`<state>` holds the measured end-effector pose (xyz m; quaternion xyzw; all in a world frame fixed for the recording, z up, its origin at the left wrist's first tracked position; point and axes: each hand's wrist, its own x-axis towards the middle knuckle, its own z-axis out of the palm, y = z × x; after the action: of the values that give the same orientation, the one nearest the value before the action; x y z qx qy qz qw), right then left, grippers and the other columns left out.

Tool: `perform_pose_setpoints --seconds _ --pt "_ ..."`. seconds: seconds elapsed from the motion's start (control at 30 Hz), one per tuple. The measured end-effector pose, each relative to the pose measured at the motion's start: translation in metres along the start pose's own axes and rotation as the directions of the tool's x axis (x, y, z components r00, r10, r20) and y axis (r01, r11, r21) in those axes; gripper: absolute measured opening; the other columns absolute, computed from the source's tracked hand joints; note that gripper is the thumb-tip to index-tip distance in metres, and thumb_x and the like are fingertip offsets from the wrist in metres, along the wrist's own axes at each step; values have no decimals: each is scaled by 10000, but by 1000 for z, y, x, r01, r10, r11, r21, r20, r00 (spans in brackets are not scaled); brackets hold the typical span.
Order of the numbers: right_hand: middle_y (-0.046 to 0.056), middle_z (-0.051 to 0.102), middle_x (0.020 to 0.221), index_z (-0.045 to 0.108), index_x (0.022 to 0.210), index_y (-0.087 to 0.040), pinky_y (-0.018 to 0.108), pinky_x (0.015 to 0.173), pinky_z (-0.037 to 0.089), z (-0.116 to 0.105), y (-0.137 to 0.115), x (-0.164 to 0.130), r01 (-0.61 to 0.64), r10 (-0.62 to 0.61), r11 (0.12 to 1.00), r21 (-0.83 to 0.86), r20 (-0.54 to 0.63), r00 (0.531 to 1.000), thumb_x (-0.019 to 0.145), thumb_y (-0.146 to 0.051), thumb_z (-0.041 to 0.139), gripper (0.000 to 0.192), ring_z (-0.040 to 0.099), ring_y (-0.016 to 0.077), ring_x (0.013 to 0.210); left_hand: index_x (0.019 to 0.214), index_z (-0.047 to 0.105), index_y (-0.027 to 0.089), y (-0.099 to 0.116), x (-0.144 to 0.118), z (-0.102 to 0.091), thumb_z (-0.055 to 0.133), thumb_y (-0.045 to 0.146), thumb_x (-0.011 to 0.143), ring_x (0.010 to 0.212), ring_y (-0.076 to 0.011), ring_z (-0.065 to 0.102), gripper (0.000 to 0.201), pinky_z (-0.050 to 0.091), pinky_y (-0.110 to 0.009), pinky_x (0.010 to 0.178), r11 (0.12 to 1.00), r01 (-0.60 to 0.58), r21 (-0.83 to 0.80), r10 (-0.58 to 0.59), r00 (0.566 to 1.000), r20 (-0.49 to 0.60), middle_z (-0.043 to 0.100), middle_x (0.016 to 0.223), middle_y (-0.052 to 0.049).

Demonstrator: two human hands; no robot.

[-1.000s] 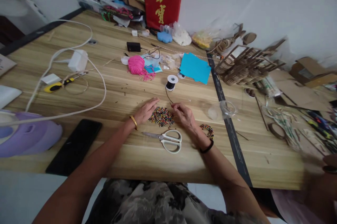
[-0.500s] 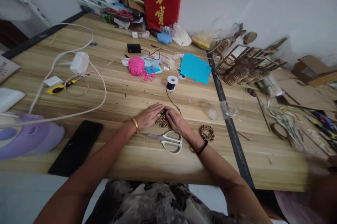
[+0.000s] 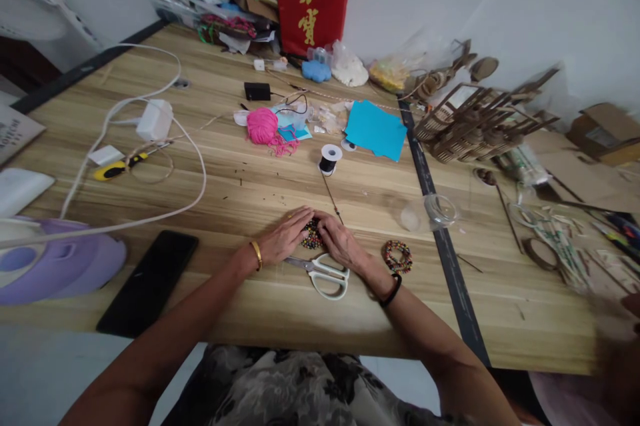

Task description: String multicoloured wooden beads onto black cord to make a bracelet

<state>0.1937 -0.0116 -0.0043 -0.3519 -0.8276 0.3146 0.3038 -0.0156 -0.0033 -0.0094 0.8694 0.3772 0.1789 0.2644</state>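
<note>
A pile of small multicoloured beads (image 3: 313, 238) lies on the wooden table, cupped between my two hands. My left hand (image 3: 286, 237) rests along its left side, fingers stretched out together. From the right, my right hand (image 3: 341, 237) curves around the pile, partly hiding it, its fingers touching the beads. Just below them lie white-handled scissors (image 3: 327, 277), the blade tips near my left wrist. A black cord (image 3: 332, 194) runs from a spool of black thread (image 3: 329, 161) down to my right hand. Right of my right wrist sits a coiled string of beads (image 3: 406, 259).
A black phone (image 3: 149, 283) and a purple appliance (image 3: 85, 259) are at left, with a white cable and a yellow screwdriver (image 3: 110, 171). Pink yarn (image 3: 262, 126), blue sheets (image 3: 376, 130) and a clear round container (image 3: 440, 211) lie beyond. Wooden models (image 3: 480, 123) stand at right.
Both hands have drawn slightly nearer and stay around the beads, whose pile looks more compact. The cord by my right hand lies straighter. The whole view has shifted a little.
</note>
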Motion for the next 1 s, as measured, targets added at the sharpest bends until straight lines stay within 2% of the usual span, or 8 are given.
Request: perform_pose_setpoints --seconds 0.23,0.43,0.67,0.83,1.0 --pt "149 512 1355 518 1078 -201 455 1107 383 1 1 -3 12 -12 999 53 -2 1000 1016 -318 325 235 442 219 1316 1449 336 88 8 -3 1 300 315 992 1447 -222 266 511 270 -450 1200 999 28 -43 -29 1000 -8 335 1530 -166" --pt "154 520 1341 487 1139 -202 465 1085 403 -2 -3 -3 -3 3 998 55 7 1000 1018 -299 316 231 446 212 1307 1454 344 120 9 -4 4 290 322 997 1448 -210 270 502 279 -442 1201 995 34 -97 -39 998 -54 349 1528 -145" --pt "138 522 1333 461 1009 -214 392 1047 424 -5 0 -2 -56 59 985 162 -12 998 1019 -284 317 160 491 188 1259 1445 371 131 4 1 -3 265 365 1000 1417 -198 340 514 287 -410 1200 982 92 -163 -104 992 -67 385 1513 -121" --pt "134 552 1294 457 986 -213 392 1030 431 -6 1 -2 -82 89 977 195 -28 996 1021 -291 319 162 519 184 1227 1445 365 100 -6 1 -16 262 392 998 1429 -205 312 545 245 -428 1211 979 167 -114 -177 980 -89 369 1520 -135" --pt "124 575 1275 470 995 -217 389 1017 440 -5 4 -2 -103 118 971 215 -56 991 1020 -321 326 179 547 185 1192 1435 374 81 -21 -3 -25 256 428 990 1438 -225 289 576 251 -452 1202 983 181 5 -179 976 -122 365 1517 -160"
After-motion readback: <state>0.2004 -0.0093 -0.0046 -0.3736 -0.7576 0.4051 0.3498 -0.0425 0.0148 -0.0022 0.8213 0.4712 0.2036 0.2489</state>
